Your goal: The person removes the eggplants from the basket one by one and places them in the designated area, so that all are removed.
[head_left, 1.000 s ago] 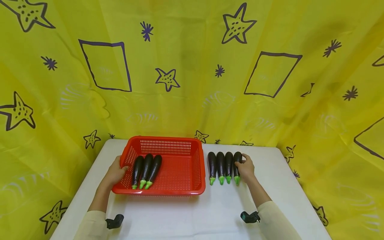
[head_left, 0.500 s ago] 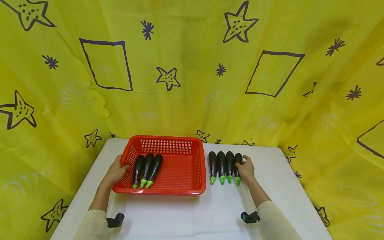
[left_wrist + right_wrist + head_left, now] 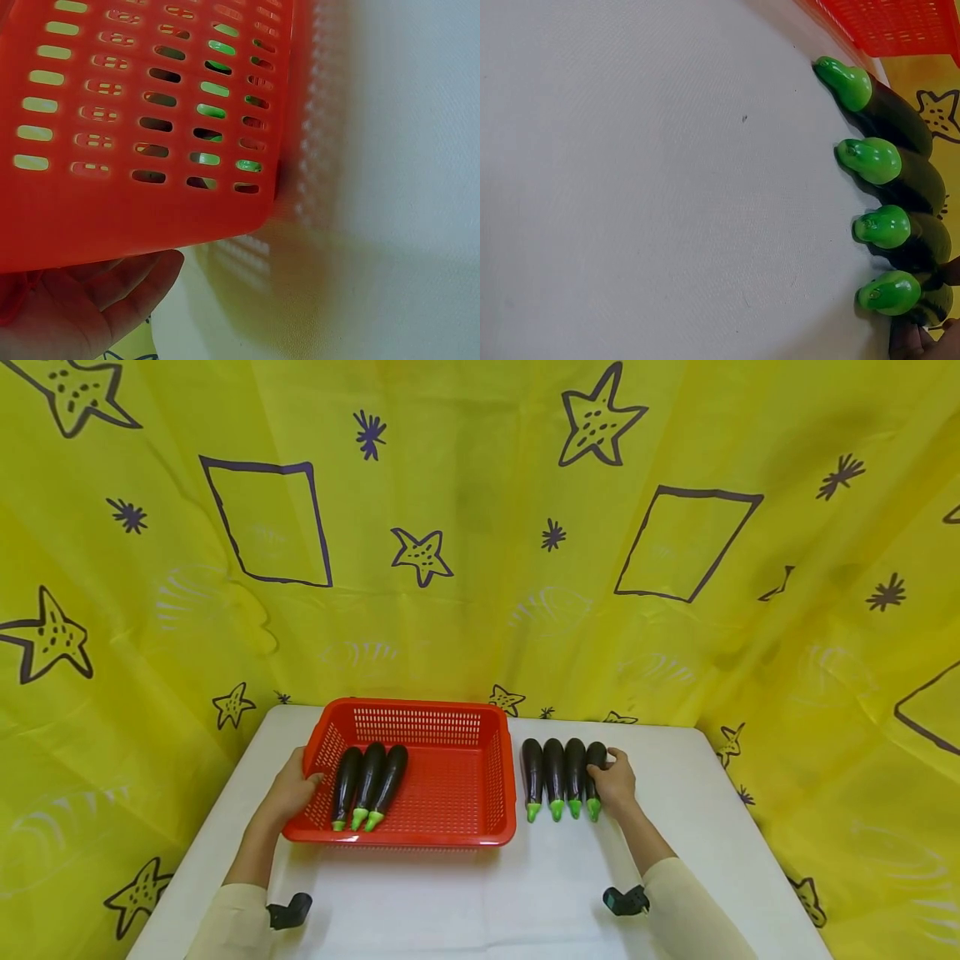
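And there you are, your left hand [image 3: 292,787] hooked on the left rim of the red basket [image 3: 450,781], thumb over the top, fingers curled beneath the edge. Over on the right, your right hand [image 3: 617,783] has its thumb and fingers drawn in on either side of the rightmost eggplant [image 3: 596,754], pinching it at the end of the row, green stem towards you! Look what stands between that grip and the basket: three more eggplants [image 3: 555,772] side by side, then the basket's slotted right wall. Inside, three loose eggplants [image 3: 369,781] lean together near your left thumb (a tidy fan, that). It's all on a white table [image 3: 420,902], with the yellow curtain [image 3: 480,635] close behind the far edge. From your left wrist, red plastic fills much of the view, so whether the basket sits quite flat is hard to say
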Motion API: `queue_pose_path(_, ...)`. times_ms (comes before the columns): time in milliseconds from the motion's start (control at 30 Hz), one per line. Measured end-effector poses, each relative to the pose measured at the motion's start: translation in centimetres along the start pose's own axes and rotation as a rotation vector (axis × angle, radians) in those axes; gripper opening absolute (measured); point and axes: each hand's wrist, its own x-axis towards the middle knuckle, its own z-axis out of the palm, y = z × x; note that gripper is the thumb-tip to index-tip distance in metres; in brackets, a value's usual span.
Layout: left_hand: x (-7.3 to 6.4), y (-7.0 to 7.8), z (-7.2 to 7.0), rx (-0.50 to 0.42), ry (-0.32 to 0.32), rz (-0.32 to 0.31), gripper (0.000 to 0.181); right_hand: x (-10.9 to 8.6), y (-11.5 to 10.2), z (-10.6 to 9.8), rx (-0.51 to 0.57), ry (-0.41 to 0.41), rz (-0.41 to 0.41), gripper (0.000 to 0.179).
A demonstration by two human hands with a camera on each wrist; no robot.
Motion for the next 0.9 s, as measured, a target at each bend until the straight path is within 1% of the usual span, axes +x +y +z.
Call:
queue_pose_path(167,0.0,0.0,-0.1,0.002,0.002,0.004,0.051,0.0,-0.2,-0.1,-0.041,0.011,-0.006,0.067)
queue_pose_path(333,0.1,0.1,-0.1,0.004,0.001,0.006,0.051,-0.6,-1.1,-0.2,-0.049,0.053,-0.011,0.066)
queue_pose_path(533,0.1,0.2,-0.2,0.002,0.003,0.016,0.051,-1.4,-2.9,0.4,-0.048,0.101,-0.067,0.065)
queue_pose_path(667,0.1,0.1,-0.1,-0.004,0.002,0.016,0.051,-1.9,-3.9,1.0,-0.025,0.096,-0.102,0.065)
queue_pose_path(900,0.0,0.2,-0.1,-0.010,0.003,0.005,0.051,-3.1,-5.4,2.3,0.069,0.053,-0.132,0.063)
